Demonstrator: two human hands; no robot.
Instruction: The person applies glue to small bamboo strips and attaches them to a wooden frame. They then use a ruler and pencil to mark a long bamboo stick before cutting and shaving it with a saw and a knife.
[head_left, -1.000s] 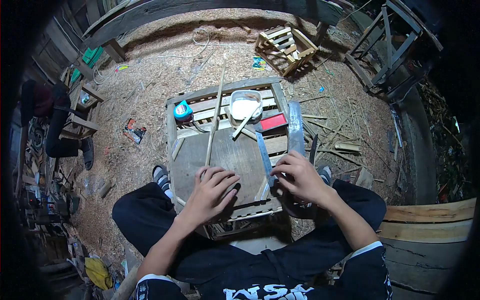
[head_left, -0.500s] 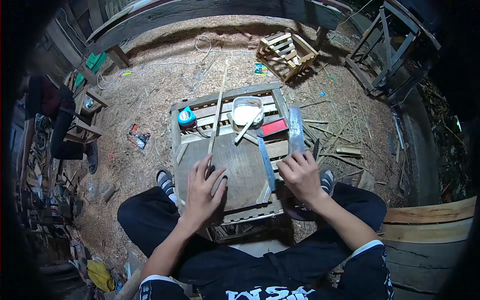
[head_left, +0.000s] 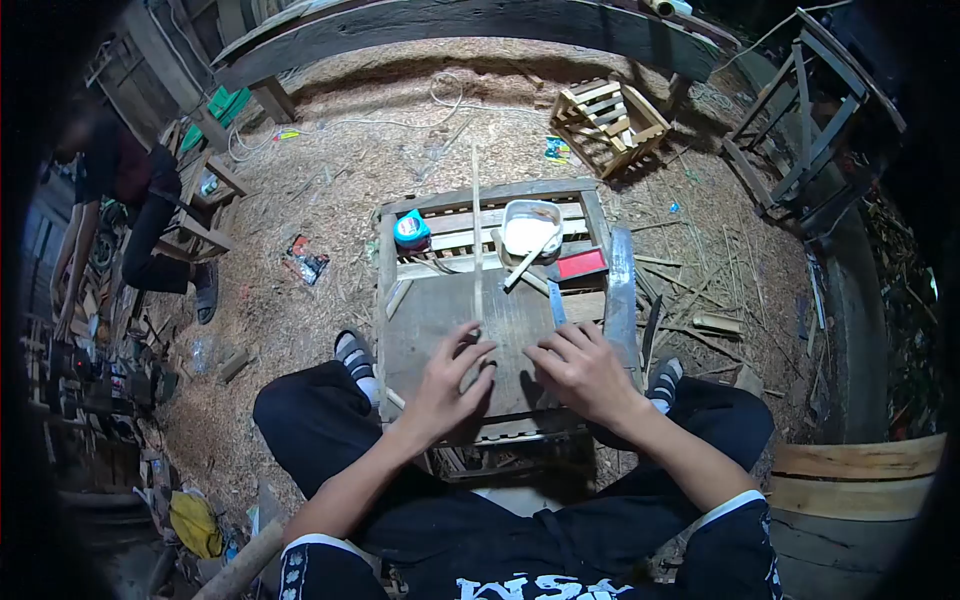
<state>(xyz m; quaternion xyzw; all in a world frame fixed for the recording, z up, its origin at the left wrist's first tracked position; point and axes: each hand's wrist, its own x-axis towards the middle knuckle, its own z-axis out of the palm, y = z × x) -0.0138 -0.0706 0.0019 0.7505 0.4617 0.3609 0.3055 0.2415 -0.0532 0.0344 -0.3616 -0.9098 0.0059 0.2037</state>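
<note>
My left hand point(head_left: 458, 382) is over the lower part of the wooden board point(head_left: 430, 320), its fingers apart, with fingertips at the near end of a thin wooden strip point(head_left: 477, 230). To its right, my right hand point(head_left: 582, 372) hovers palm down, fingers bent and slightly spread, with nothing visible in it. It hides the lower part of a narrow metal blade point(head_left: 557, 302). Beyond the hands are a blue tape measure point(head_left: 411, 231), a white tub point(head_left: 531, 228) with a small stick point(head_left: 528, 264) across its rim, and a red block point(head_left: 581, 263). A wide metal blade point(head_left: 620, 290) lies on the right.
The slatted wooden stand point(head_left: 388, 270) sits between my feet. A slatted crate point(head_left: 610, 125) lies on the shavings-covered floor, beneath a long beam point(head_left: 450, 45). Another person point(head_left: 150, 200) bends forward at the left. Planks point(head_left: 860, 480) lie at the lower right.
My right hand has moved left from beside the wide blade to over the board. The strip's near end has shifted right, with my left hand beside it. The view has shifted slightly.
</note>
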